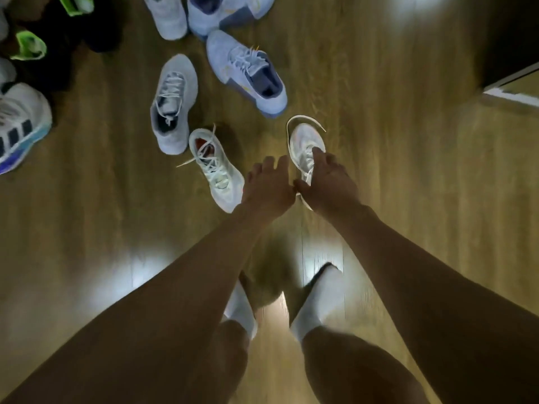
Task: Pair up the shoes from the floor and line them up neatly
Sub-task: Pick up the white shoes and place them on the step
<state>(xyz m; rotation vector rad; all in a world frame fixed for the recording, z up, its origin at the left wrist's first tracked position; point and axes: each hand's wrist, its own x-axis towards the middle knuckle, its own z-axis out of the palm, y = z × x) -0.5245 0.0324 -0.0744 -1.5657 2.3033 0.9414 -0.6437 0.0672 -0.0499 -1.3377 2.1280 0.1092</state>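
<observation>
My right hand grips a white sneaker at its collar, toe pointing away from me, a loose lace looping round the toe. My left hand hovers just left of it with fingers relaxed, holding nothing. A matching white sneaker lies on the floor left of my left hand, with its toe toward me. Beyond lie a grey-white sneaker and a light blue sneaker.
More shoes crowd the far edge: a pale sneaker, a blue one, a striped white-and-blue shoe at left, black shoes with green trim. A dark cabinet stands far right. My socked feet stand below.
</observation>
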